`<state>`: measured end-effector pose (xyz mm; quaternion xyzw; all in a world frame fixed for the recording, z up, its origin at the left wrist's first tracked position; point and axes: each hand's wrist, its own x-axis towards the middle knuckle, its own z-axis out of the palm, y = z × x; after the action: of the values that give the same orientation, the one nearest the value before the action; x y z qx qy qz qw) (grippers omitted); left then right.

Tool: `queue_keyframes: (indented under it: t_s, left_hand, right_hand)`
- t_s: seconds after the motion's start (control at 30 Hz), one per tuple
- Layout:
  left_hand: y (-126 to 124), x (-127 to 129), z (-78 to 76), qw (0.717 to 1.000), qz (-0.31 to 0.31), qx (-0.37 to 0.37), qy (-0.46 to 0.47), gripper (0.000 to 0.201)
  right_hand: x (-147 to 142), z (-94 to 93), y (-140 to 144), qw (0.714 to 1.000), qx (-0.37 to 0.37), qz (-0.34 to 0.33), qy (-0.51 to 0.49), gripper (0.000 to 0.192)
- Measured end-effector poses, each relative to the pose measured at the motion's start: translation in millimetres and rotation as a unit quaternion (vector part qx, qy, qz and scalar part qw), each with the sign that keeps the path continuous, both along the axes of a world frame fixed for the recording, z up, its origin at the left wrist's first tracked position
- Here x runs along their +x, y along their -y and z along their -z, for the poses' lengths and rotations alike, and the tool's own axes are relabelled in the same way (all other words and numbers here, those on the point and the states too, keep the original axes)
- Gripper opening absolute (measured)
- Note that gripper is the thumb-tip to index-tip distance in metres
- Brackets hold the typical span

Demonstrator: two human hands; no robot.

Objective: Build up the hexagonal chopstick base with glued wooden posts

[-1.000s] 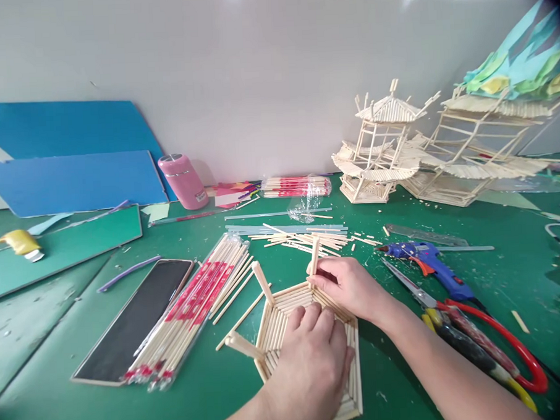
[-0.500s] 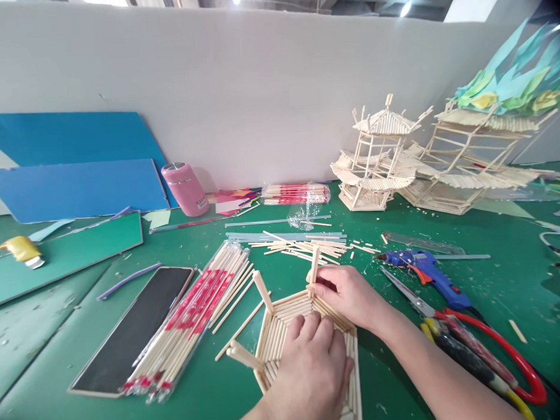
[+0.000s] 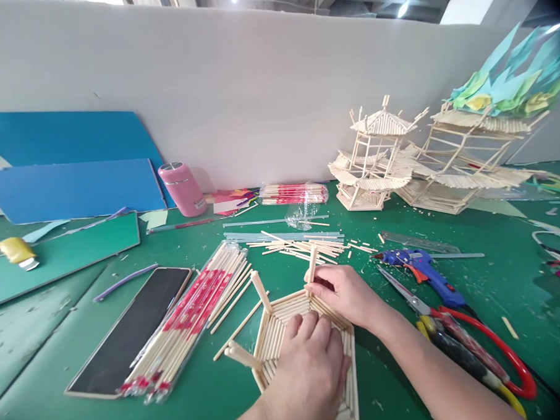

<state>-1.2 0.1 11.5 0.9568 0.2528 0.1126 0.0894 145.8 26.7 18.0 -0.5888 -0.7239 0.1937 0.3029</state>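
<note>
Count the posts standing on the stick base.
3: the near-left post, the far-left post, and the far post, held by the right hand. The left hand may hide others.

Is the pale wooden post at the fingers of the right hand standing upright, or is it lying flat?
Roughly upright: the right hand pinches the pale wooden post, whose top rises above the many-sided wooden-stick base.

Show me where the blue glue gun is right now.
The blue glue gun lies toward the right of the head view, on the green table, right of the right hand and just beyond the red-handled scissors.
</note>
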Motion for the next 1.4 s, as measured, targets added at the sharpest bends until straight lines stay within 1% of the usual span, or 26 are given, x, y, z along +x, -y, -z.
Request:
queue_keyframes:
  t_s: [0.4,0.73,1.0,1.4]
  left_hand:
    - [-1.1,-0.6,-2.3,1.0,0.003,-0.016,-0.021,0.023]
    - [-0.6,-1.0,-5.3,1.0,0.006,-0.009,-0.028,0.024]
    - [0.1,-1.6,-4.6,1.0,0.005,-0.004,-0.028,0.025]
    - [1.0,-1.2,-8.6,1.0,0.005,0.004,-0.031,0.021]
  right_hand:
    - [0.5,0.9,0.0,1.0,0.001,0.0,-0.001,0.012]
    - [0.5,-0.7,0.7,1.0,-0.004,0.001,0.004,0.012]
    - [-0.8,-2.2,-0.4,1.0,-0.005,0.001,0.008,0.013]
    - [-0.7,-2.1,0.3,1.0,-0.003,0.004,0.005,0.013]
